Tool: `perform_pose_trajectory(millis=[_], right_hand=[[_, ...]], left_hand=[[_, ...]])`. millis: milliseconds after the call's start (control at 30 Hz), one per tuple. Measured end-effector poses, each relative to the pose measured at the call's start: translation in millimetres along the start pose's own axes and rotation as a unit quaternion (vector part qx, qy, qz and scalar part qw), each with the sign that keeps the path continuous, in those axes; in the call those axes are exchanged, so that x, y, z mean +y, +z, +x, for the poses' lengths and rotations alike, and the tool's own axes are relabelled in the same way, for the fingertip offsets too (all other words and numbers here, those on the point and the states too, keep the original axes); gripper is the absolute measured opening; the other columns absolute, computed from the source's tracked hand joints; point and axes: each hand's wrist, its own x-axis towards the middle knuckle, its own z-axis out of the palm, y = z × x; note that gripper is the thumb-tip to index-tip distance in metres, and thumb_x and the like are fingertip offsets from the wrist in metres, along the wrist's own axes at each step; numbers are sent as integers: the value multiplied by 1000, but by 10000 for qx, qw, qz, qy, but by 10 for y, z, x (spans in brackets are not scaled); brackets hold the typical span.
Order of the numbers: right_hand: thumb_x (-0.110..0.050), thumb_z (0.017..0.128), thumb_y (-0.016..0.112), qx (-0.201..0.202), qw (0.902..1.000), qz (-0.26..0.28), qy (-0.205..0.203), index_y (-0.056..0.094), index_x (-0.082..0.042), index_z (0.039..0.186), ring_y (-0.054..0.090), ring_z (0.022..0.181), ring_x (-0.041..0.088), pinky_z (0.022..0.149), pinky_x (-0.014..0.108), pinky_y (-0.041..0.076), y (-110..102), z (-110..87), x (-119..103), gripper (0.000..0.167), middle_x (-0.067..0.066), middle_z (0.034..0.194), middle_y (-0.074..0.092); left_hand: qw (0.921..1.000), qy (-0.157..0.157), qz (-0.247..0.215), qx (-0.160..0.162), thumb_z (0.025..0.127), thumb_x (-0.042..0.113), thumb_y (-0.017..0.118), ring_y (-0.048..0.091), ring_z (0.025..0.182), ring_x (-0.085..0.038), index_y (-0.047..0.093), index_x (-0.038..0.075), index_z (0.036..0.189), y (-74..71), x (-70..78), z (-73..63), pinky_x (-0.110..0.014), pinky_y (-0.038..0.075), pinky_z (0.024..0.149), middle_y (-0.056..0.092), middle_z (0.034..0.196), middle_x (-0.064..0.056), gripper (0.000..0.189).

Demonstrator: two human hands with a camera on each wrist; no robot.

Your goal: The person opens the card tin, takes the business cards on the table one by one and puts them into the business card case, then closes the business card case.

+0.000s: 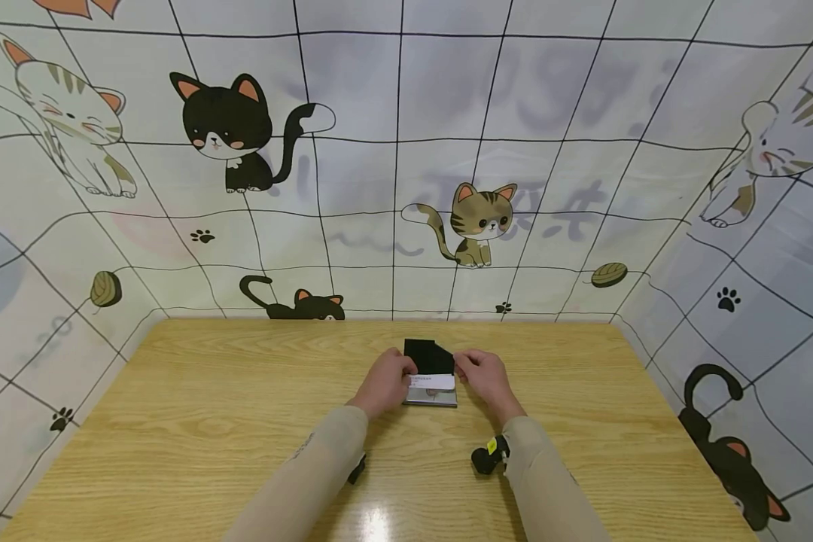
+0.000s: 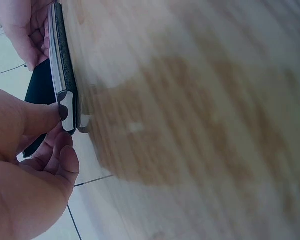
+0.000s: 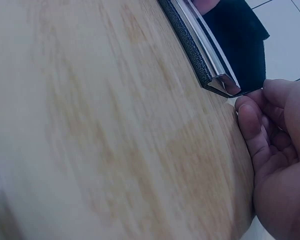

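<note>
A card case [image 1: 430, 403] with a silvery metal tray and black textured outside lies open on the table, its black lid [image 1: 423, 356] folded back toward the wall. White cards [image 1: 428, 382] sit in the tray. My left hand [image 1: 385, 384] grips the case's left side; in the left wrist view its thumb presses the metal end, with curled fingers [image 2: 67, 162] close below. At the opposite side, my right hand [image 1: 485, 380] pinches the right edge of the lid between thumb and forefinger, as the right wrist view shows beside the metal end [image 3: 227, 85].
The case rests toward the far side of a wooden table [image 1: 244, 391]. Behind and on both sides hangs a white gridded cloth [image 1: 352, 173] printed with cartoon cats. A small black device [image 1: 488, 458] with a yellow label is worn at the right wrist.
</note>
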Motion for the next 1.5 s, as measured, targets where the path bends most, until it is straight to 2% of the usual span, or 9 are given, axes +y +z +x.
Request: perform_pose_trajectory(millis=[300,600,833,933,1000,1100,1267,1500], right_hand=[[-21,105,62,6,10000,16,-5,75,-1,94,62,74,16,71,27,52,0,-12,3,26,7,83,70],[-21,105,62,17,9999,-87,-67,75,-1,92,62,73,16,71,27,50,-6,-9,6,27,7,82,70],[-23,105,62,49,9998,-179,-71,74,-2,92,62,74,16,71,27,50,-6,-28,-4,28,7,82,69],[-22,105,62,66,9998,-182,-76,74,-2,91,62,74,16,71,27,50,-1,-24,-5,28,7,82,69],[-22,105,62,70,9998,-170,-79,74,-2,91,62,74,15,71,27,50,3,-18,-2,28,7,82,69],[-22,105,62,80,9998,-149,-60,74,-1,92,62,74,15,71,26,51,1,-11,9,27,7,82,69],[-22,105,62,57,9999,-105,-95,74,-1,93,62,74,15,71,27,50,-13,-20,10,27,7,83,69],[-21,104,63,-16,9998,-34,-201,73,-1,89,61,72,15,69,27,50,-25,-15,16,27,5,79,68]], left_hand=[[9999,65,-47,92,94,-3,66,58,95,-25,76,0,105,9,-33,-26,-44,52,90,59,103,-10,15],[9985,-313,-400,188,91,5,76,60,99,-26,66,-1,111,-36,-92,-86,-45,52,93,61,107,-11,23],[9910,-594,-1095,495,101,7,63,63,104,-29,60,-6,132,-108,-119,-113,-47,53,93,66,117,-17,34],[9881,-597,-1255,666,104,11,59,64,106,-31,59,-6,135,-136,-107,-92,-49,53,94,67,120,-18,36],[9858,-658,-1340,769,106,15,57,65,108,-32,61,-5,135,-147,-100,-61,-49,53,94,68,121,-17,35],[9800,-913,-1518,901,107,20,55,65,108,-28,67,0,130,-140,-91,10,-46,53,96,70,117,-12,32],[9692,-1309,-1802,1054,108,27,53,62,96,-22,73,8,118,-140,-70,122,-43,53,92,71,102,-4,28],[9708,-1288,-1678,1134,105,21,59,62,86,-20,75,6,113,-158,0,188,-41,54,84,71,96,-6,24]])
